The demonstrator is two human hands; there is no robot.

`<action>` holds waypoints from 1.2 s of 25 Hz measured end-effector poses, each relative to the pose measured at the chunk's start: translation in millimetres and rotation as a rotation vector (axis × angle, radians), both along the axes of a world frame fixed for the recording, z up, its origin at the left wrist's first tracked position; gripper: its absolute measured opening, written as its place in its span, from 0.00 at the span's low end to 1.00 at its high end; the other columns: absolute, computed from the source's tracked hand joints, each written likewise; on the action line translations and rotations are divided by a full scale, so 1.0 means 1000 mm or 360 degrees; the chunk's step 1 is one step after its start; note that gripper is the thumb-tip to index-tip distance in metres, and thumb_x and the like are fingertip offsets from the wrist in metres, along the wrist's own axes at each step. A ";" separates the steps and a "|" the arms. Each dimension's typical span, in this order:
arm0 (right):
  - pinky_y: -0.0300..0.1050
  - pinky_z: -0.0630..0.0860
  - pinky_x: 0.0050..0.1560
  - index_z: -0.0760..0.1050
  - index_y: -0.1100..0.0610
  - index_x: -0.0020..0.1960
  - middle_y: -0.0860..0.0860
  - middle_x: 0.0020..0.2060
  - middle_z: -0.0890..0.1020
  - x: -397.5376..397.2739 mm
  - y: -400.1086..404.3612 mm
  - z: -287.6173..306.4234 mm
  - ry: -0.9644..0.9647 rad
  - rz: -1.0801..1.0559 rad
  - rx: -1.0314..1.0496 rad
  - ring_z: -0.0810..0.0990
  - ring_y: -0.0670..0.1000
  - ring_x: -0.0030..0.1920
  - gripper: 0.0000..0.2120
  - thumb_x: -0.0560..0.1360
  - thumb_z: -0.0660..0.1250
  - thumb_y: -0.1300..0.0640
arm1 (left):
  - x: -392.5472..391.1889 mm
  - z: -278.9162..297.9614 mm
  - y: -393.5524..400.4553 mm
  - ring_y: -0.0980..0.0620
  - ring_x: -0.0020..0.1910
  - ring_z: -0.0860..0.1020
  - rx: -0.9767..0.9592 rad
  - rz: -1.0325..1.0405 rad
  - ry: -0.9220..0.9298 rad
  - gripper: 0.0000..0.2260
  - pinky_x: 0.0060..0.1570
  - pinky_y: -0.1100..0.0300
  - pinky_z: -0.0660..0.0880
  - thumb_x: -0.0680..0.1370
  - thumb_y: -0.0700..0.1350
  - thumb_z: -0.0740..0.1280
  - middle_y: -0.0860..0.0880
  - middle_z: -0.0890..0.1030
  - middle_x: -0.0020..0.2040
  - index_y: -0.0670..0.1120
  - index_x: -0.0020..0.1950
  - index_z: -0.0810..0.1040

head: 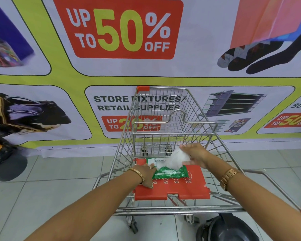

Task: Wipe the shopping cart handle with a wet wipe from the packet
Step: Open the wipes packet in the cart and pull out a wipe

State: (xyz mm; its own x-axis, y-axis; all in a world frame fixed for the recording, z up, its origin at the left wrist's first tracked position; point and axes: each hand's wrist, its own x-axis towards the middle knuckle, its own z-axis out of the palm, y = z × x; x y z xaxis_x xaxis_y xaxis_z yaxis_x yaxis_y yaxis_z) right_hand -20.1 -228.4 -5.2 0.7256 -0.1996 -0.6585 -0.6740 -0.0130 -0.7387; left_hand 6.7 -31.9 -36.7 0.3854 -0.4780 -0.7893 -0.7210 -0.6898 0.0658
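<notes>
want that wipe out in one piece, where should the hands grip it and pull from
Grip the wet wipe at its free upper end, where the right hand pinches it, and pull up and away. Its lower end sits in the green packet, which the left hand pins flat.

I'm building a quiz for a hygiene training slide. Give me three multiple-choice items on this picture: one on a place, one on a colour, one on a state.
1. Where does the green plastic wet-wipe packet lie?
A. on the floor
B. on the red plastic child-seat flap
C. on the steel cart handle

2. What colour is the wipe?
A. white
B. blue
C. yellow

3. What is the right hand doing?
A. resting empty
B. gripping the handle
C. holding the wipe above the packet

Answers: 1 B, the packet rests on the flap under the left hand; 2 A, the sheet is white; 3 C, its fingers pinch the wipe.
</notes>
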 end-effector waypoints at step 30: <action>0.38 0.82 0.31 0.72 0.59 0.40 0.56 0.38 0.78 -0.006 0.009 -0.024 -0.0142 -0.0066 -0.0067 0.81 0.55 0.39 0.13 0.66 0.71 0.74 | 0.013 -0.003 -0.010 0.43 0.57 0.77 -0.0852 0.0607 -0.0179 0.18 0.54 0.52 0.76 0.75 0.50 0.65 0.43 0.79 0.59 0.42 0.61 0.76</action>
State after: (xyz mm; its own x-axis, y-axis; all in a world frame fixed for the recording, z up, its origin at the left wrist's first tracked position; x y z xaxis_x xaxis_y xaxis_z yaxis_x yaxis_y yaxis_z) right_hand -26.5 -219.6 -29.6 0.7717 -0.2566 -0.5819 -0.6059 -0.0186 -0.7953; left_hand 19.8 -41.6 -40.1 0.6711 -0.6067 -0.4261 -0.4555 -0.7909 0.4087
